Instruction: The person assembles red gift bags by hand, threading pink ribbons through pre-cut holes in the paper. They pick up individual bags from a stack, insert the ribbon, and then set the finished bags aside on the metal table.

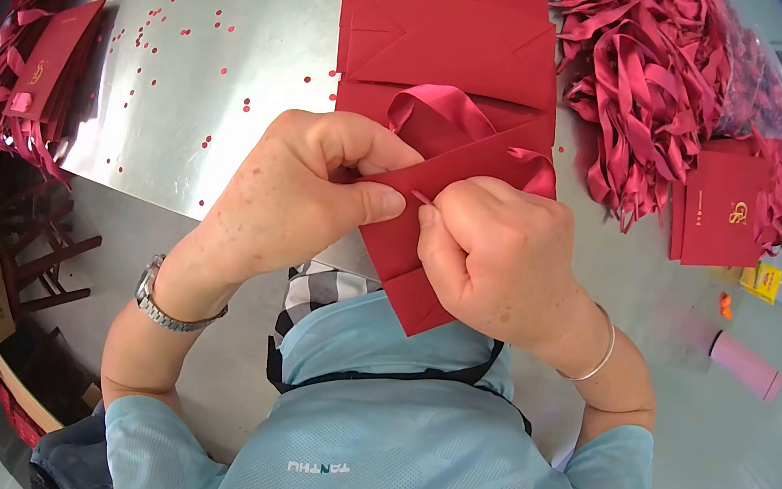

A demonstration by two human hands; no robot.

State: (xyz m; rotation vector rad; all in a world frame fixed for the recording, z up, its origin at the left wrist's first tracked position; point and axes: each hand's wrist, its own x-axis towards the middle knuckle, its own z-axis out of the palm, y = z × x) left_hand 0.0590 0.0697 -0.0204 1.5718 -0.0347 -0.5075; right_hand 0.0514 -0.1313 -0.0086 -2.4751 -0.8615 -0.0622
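A small red paper bag (423, 302) is held tilted at the table's near edge, between my two hands. My left hand (302, 196) is closed on its upper edge, thumb on the outer face and fingers partly hidden behind. My right hand (501, 251) is closed in a pinch against the same face. A thin pink ribbon end (421, 197) sticks out beside my right thumb; the rest of it is hidden by the fingers. A red satin ribbon loop (447, 106) rises behind the bag's upper edge.
Flat red bags with a gold logo (452, 23) lie stacked ahead of me. A big heap of red ribbons (642, 90) is at the right, beside more red bags (725, 209). Finished-looking bags (56, 63) stand at the left. Red paper dots (185, 32) dot the metal table (141, 157).
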